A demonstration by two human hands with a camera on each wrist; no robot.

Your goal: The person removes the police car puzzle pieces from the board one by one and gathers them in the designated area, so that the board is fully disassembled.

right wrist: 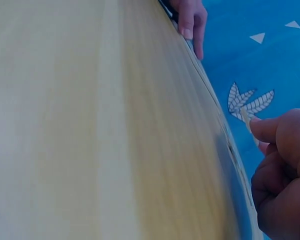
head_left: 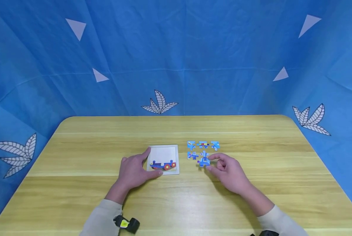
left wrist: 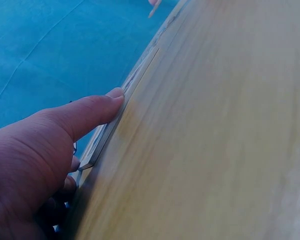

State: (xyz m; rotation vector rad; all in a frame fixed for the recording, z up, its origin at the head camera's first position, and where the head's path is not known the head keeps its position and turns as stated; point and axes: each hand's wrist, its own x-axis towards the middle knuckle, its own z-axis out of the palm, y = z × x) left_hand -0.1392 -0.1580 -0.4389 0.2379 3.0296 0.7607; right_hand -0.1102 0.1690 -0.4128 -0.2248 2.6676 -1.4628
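A white square puzzle tray [head_left: 178, 160] lies flat on the table, its bottom row filled with pieces showing red wheels and blue shapes. My left hand [head_left: 136, 171] holds the tray at its left side, thumb on the near edge and index finger at the far left corner. In the left wrist view, the thumb [left wrist: 92, 112] presses against the tray's edge. Between thumb and index finger, my right hand [head_left: 230, 171] pinches a blue puzzle piece [head_left: 204, 161]. The right wrist view shows this piece [right wrist: 247, 121] edge-on, lifted off the table.
Several loose puzzle pieces lie right of the tray: a far row with a middle piece [head_left: 203, 144], and a nearer piece [head_left: 192, 155] beside the lifted one. The wooden table [head_left: 105, 137] meets a blue cloth backdrop [head_left: 223, 59] at its far edge.
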